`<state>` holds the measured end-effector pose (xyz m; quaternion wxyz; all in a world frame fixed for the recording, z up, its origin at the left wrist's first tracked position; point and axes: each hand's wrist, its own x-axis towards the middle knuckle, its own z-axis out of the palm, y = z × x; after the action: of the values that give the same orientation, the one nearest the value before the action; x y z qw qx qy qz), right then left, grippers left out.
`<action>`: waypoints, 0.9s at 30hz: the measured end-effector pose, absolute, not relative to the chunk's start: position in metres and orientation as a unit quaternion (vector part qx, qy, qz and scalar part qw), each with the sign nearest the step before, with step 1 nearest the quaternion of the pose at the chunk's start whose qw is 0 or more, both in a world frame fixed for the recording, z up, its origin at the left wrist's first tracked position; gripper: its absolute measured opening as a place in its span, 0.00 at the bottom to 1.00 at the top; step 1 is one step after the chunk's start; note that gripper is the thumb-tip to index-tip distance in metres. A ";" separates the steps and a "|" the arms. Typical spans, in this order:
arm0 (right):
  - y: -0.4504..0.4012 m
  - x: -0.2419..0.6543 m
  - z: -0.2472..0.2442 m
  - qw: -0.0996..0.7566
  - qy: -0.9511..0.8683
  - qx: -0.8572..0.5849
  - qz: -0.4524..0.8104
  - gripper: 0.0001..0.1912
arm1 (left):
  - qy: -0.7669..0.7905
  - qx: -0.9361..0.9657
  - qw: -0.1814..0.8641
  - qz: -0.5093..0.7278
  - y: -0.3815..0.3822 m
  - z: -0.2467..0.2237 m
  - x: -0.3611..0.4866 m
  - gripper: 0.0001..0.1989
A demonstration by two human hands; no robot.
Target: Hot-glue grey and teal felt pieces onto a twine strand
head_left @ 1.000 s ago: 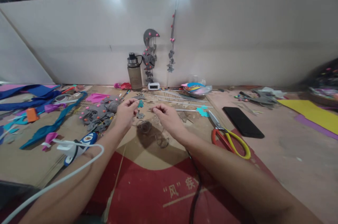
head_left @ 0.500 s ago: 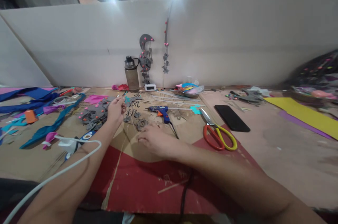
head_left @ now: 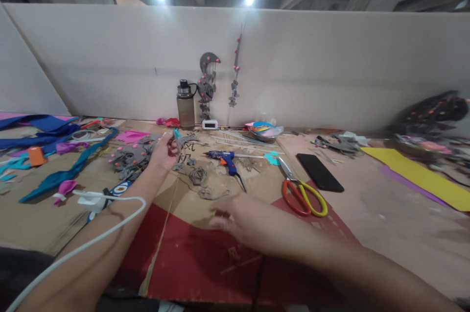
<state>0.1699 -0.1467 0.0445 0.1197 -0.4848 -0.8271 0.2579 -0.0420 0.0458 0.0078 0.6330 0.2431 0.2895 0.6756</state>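
Observation:
My left hand (head_left: 167, 151) is raised over the cardboard beside a heap of grey felt pieces with pink dots (head_left: 128, 157). Its fingers are pinched together, and whatever they hold is too small to make out. My right hand (head_left: 235, 214) hovers lower down, its fingers smeared by motion. Just beyond its fingertips lies a loose tangle of grey cord (head_left: 209, 193), with a coil of grey cord (head_left: 198, 176) behind that. A blue glue gun (head_left: 225, 159) rests between and beyond the hands, its nozzle toward the left.
Red-and-yellow scissors (head_left: 304, 197) and a black phone (head_left: 319, 172) lie to the right. A bottle (head_left: 186, 108) and a small white clock (head_left: 209, 125) stand by the white partition (head_left: 312, 57). A white cable (head_left: 121, 219) crosses my left forearm. Yellow sheet (head_left: 422, 175) lies far right.
My right hand has drawn back toward me and to the right, uncovering the loose grey cord. My left hand stays pinched in nearly the same place. The view has shifted slightly.

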 end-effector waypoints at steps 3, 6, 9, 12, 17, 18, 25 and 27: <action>-0.111 0.175 0.043 0.219 -0.788 -0.546 0.181 0.15 | 0.298 0.265 0.625 0.671 0.045 0.006 -0.042 0.10; -0.066 0.185 0.025 0.218 -0.735 -0.637 0.077 0.15 | 0.303 0.314 0.605 0.666 0.043 0.004 -0.040 0.12; -0.032 0.192 -0.001 0.211 -0.701 -0.667 0.139 0.12 | 0.320 0.365 0.576 0.657 0.040 0.003 -0.036 0.12; -0.013 0.195 -0.020 0.253 -0.648 -0.679 0.235 0.11 | 0.336 0.394 0.551 0.654 0.037 0.003 -0.031 0.11; -0.003 0.194 -0.023 0.289 -0.600 -0.683 0.300 0.05 | 0.350 0.411 0.526 0.657 0.031 0.002 -0.026 0.12; -0.004 0.191 -0.022 0.305 -0.593 -0.679 0.308 0.04 | 0.354 0.413 0.521 0.658 0.030 0.002 -0.026 0.12; -0.030 0.155 0.001 0.558 -0.586 -0.443 0.386 0.17 | 0.380 0.411 0.486 0.672 0.028 -0.001 -0.025 0.12; -0.040 0.150 0.007 0.560 -0.608 -0.387 0.410 0.16 | 0.379 0.410 0.476 0.679 0.027 0.001 -0.023 0.11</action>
<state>0.1496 -0.0397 0.0070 0.5597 -0.3865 -0.6076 0.4101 -0.0232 0.0271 0.0006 0.4763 0.4098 0.3794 0.6791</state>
